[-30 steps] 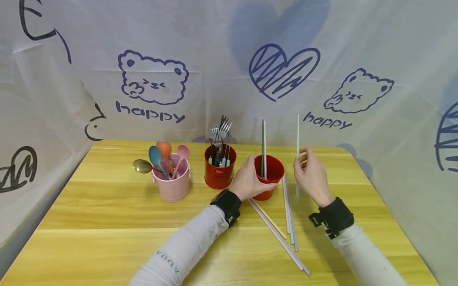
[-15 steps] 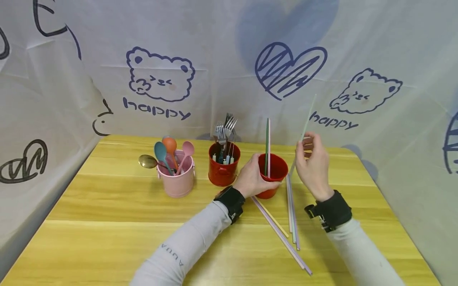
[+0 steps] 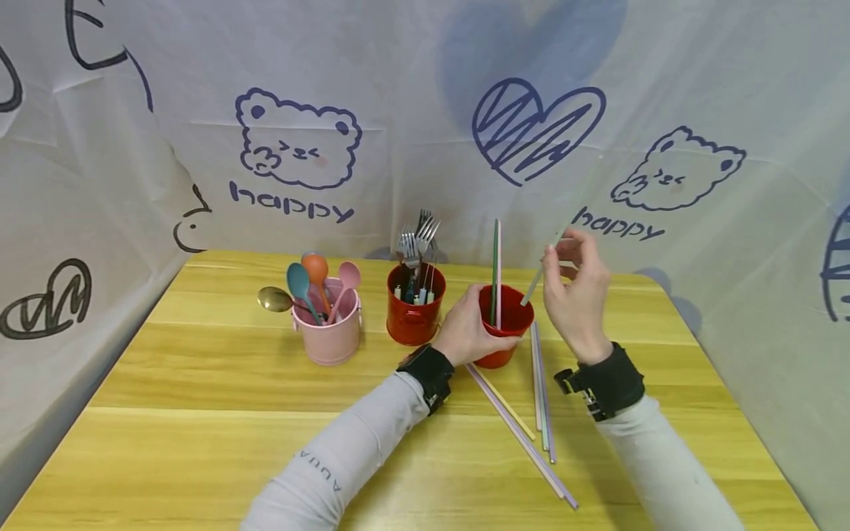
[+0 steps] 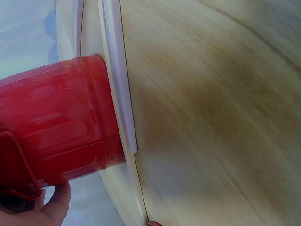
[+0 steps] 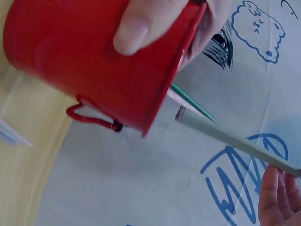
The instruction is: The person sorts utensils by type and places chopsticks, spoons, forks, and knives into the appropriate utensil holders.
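Observation:
My left hand (image 3: 465,333) grips a red bucket (image 3: 498,359), thumb across its near side and fingers behind it. Inside stand a dark green chopstick (image 3: 494,269) and a pale pink chopstick (image 3: 500,274). My right hand (image 3: 579,295) pinches a pale green chopstick (image 3: 533,285) between thumb and fingers. It tilts, upper end to the right, its lower end just over the bucket's right rim. The right wrist view shows that chopstick's end (image 5: 181,114) close to the mouth of the bucket. Part of the left fingers is hidden behind the bucket.
Several loose chopsticks (image 3: 521,435) lie on the wooden table (image 3: 219,442) in front of and right of the held bucket. Left of it stand a red bucket (image 3: 413,326) of forks and a pink bucket (image 3: 330,343) of spoons. A printed curtain (image 3: 412,88) hangs behind.
My right hand has lifted the pale green chopstick, tilted it from upright and brought its lower end left over the red bucket. The left hand keeps its grip; the view has shifted slightly.

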Tool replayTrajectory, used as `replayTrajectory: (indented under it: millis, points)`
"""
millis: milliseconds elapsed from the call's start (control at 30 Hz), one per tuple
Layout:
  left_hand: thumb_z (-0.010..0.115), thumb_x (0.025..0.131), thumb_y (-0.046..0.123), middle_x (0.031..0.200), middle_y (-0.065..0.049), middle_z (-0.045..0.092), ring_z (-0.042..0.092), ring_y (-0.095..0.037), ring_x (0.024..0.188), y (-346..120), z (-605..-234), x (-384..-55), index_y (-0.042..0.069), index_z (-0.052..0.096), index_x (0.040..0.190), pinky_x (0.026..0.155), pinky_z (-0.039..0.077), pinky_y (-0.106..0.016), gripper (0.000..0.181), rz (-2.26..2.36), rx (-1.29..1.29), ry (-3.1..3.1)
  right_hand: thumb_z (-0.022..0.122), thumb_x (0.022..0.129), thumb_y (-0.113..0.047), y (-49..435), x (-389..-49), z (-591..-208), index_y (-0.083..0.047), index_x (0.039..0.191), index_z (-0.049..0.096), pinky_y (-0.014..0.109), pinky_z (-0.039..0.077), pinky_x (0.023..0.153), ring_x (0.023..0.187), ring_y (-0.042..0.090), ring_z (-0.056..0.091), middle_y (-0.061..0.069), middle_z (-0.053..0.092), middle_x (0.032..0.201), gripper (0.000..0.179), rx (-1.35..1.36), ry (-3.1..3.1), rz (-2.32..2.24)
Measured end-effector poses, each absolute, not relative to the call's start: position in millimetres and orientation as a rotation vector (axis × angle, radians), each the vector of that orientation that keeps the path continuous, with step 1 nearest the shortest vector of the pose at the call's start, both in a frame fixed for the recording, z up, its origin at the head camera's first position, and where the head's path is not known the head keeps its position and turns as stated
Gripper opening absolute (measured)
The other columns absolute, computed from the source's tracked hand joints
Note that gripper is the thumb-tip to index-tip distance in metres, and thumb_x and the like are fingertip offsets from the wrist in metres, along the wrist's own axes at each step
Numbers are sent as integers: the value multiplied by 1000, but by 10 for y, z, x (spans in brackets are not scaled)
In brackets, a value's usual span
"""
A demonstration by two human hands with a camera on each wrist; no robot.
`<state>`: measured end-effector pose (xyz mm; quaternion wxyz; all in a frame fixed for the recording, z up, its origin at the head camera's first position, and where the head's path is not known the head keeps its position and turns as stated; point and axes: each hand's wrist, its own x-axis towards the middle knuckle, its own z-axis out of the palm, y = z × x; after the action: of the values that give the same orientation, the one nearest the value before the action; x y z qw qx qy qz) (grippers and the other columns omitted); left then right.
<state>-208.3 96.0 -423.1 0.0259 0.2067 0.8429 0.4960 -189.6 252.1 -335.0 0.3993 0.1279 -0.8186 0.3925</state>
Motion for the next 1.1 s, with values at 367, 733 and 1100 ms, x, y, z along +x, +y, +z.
replayTrajectory:
  millis: [367,733,1100]
  points:
    - [88,77,35,137,-9,58,61,-24,121,964,-4247,-2083,8,37,144,105,54,-36,88,1494,652,2637,63,95,-3,2492,-1964,-3627,9,117,63,1,46,64,76,35,71,24,72,90,25,343,-2233,983]
    - [88,76,33,134,-10,59,62,-24,118,945,-4251,-2108,8,39,141,102,55,-33,85,1530,699,2648,64,92,-3,2588,-1965,-3823,7,110,69,28,59,64,77,33,71,20,71,88,21,279,-2371,913]
    - [88,76,33,132,-9,59,62,-23,117,957,-4272,-2115,8,39,141,103,54,-33,85,1527,708,2647,60,93,-3,2575,-1991,-3847,7,123,63,55,60,85,97,41,71,27,70,112,31,215,-2488,1061]
